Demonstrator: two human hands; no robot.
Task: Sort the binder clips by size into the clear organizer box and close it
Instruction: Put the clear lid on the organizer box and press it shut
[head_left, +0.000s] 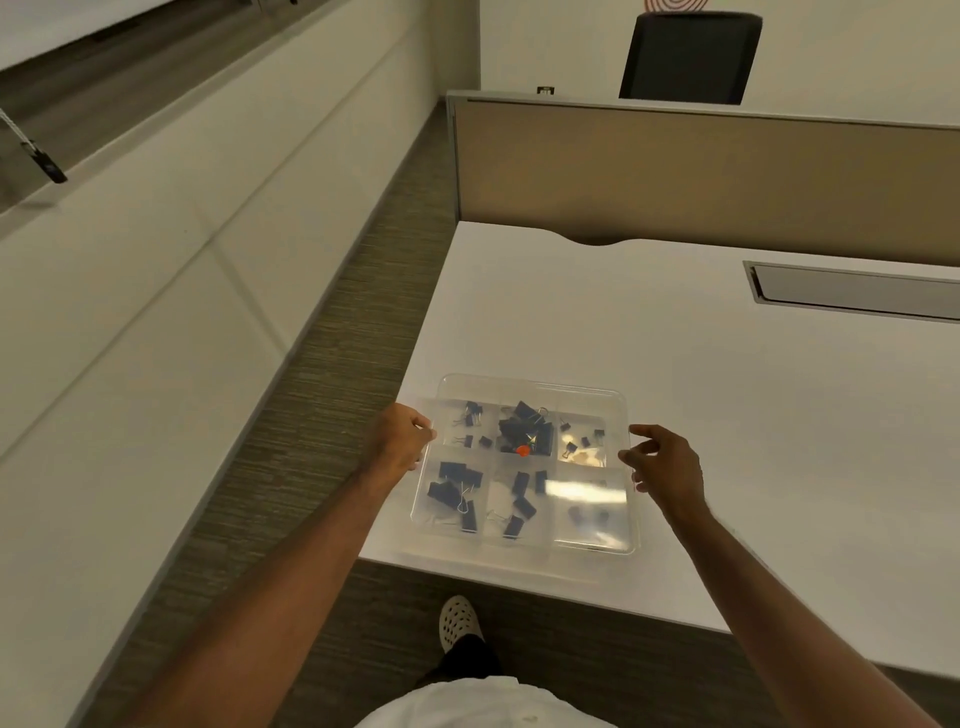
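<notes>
The clear organizer box (587, 538) lies at the near left corner of the white desk (727, 415), its clear lid down over six compartments. Black binder clips (524, 428) fill the compartments, with a heap and a small orange item (522, 451) in the far middle one. My left hand (400, 436) grips the box's left edge with curled fingers. My right hand (662, 465) hovers at the right edge, fingers loosely spread, holding nothing; whether it touches the box is unclear.
A tan partition (701, 176) stands along the desk's far side, with a black chair (691, 57) behind it. A metal cable hatch (852, 288) is set in the desk at the right. Carpeted floor (337, 415) and my shoe (460, 621) lie below the desk edge.
</notes>
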